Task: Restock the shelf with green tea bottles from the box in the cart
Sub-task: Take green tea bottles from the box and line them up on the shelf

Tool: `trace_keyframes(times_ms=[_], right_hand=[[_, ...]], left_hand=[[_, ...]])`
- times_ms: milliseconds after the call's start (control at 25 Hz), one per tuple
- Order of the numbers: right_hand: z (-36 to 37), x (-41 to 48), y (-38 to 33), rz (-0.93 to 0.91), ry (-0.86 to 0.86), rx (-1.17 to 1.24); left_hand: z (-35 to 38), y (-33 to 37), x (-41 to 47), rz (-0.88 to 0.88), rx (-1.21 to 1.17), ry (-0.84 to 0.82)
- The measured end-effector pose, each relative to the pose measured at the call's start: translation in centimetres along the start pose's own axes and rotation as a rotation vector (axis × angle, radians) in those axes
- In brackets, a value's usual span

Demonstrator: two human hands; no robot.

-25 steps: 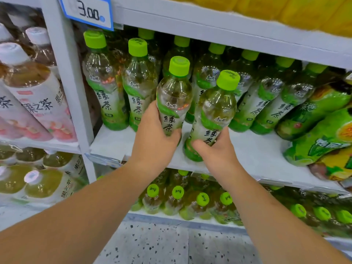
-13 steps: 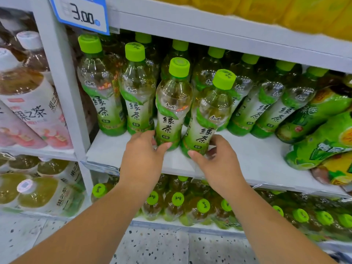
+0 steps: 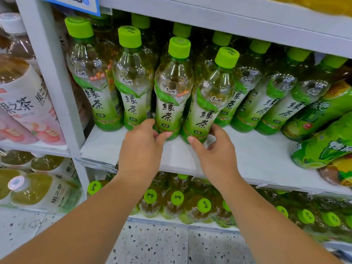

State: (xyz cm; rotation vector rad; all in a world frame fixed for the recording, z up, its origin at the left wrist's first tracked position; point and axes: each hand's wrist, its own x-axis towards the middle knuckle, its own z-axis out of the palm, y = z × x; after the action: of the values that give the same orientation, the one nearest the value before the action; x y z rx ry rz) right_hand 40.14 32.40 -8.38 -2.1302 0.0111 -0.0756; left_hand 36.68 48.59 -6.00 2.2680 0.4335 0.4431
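Speckled floor [image 3: 152, 244] nearest. Lower shelf: green-capped bottles [image 3: 177, 199], caps toward camera.
Left hand [image 3: 142, 149]: thumb and curled fingers round base of front green tea bottle [image 3: 172, 103], standing on white shelf [image 3: 247, 159].
Right hand [image 3: 219, 157]: same hold on base of second bottle [image 3: 207, 111], just beside first.
Labels read 康師傅, 绿茶, 低糖.
Behind: rows of matching bottles [image 3: 131, 82].
Left bay: pink-labelled bottles [image 3: 24, 103] marked 果之茶.
Price tag [image 3: 76, 2] above, figures blurred.
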Motion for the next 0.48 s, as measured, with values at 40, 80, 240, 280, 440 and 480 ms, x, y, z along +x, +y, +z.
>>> trace_keyframes(times_ms=[40,80,240,280,440,480], right_hand=[[0.01,-0.02,0.18,-0.004,-0.003,-0.003],[-0.07,-0.06,0.29,-0.01,-0.009,-0.011],[-0.33,0.0,0.53,-0.02,-0.05,-0.024],[-0.33,-0.02,0.53,-0.023,-0.049,-0.03],[-0.37,-0.18,0.14,-0.021,-0.051,-0.024],[-0.47,-0.19,-0.03,-0.014,-0.059,-0.014]], left_hand=[[0.03,-0.11,0.04,-0.006,0.0,0.001],[0.02,-0.17,0.03,-0.01,0.004,0.002],[0.02,-0.05,-0.08,-0.04,0.014,0.026],[0.06,0.1,-0.16,-0.058,0.015,0.031],[-0.07,0.45,-0.2,-0.104,0.035,0.026],[-0.17,0.52,-0.14,-0.114,0.043,0.017]])
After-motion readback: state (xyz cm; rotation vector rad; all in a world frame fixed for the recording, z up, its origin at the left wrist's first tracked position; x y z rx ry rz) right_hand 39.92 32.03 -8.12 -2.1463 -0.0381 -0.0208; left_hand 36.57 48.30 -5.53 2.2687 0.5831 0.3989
